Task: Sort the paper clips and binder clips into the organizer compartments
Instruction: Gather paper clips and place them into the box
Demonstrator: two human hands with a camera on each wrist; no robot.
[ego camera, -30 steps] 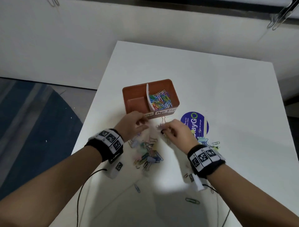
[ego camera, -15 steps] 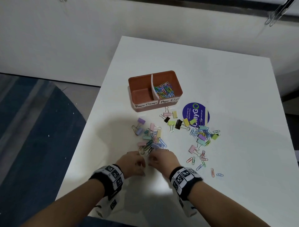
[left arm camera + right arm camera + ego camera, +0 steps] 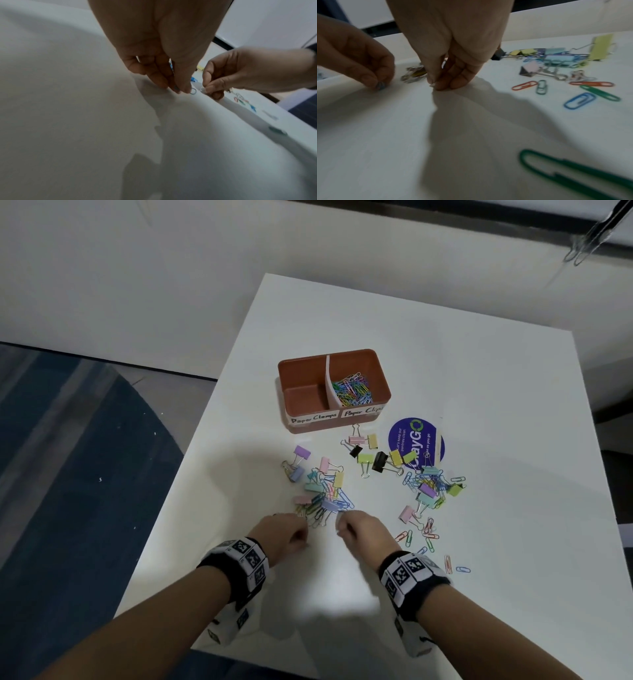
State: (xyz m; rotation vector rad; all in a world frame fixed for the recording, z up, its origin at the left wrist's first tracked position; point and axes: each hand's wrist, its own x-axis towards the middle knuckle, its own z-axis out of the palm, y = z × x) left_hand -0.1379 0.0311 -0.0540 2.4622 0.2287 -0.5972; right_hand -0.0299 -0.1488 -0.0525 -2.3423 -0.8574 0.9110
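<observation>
The brown organizer [image 3: 383, 385] stands mid-table; its right compartment, labelled Paper Clips, holds several coloured paper clips [image 3: 352, 388], and its left one, labelled Paper Clamps, is bare. Pastel binder clips and paper clips lie mixed in a left pile [image 3: 325, 491] and a right pile [image 3: 431, 487]. My left hand [image 3: 301, 537] pinches a blue paper clip [image 3: 193, 91] against the table at the left pile's near edge. My right hand [image 3: 340, 529], just beside it, pinches a small pale clip [image 3: 431, 85], blurred, with its fingertips down on the table.
A round purple sticker [image 3: 416, 443] lies right of the organizer. Loose paper clips [image 3: 580, 100] are scattered to the right of my right hand, with a green one [image 3: 573, 170] close to the wrist. The table's left edge [image 3: 191, 474] drops to a blue rug.
Both hands have drawn back from just in front of the organizer to the near edge of the left pile, and each now pinches a clip there. The last half second shows little movement.
</observation>
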